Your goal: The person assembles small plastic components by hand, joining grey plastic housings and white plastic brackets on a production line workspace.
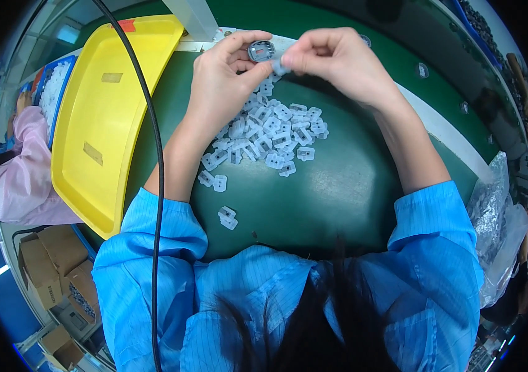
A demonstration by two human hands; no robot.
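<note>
My left hand (223,71) grips a small round grey plastic housing (261,51) between thumb and fingers, its hollow side facing up. Close beside it, my right hand (338,62) pinches a small translucent whitish plastic piece (280,67), slightly blurred. The piece is at the housing's lower right edge; whether the two touch I cannot tell. Below both hands, a loose pile of similar translucent white plastic pieces (271,127) lies on the green work surface (350,192). A few pieces (228,217) lie apart from it, nearer to me.
A yellow tray (106,111) stands at the left, with a black cable (155,149) hanging in front. Beyond the white rail (443,133), several small round parts (422,70) sit on a green belt. A clear plastic bag (496,217) hangs at right. Another person in pink (25,173) works at far left.
</note>
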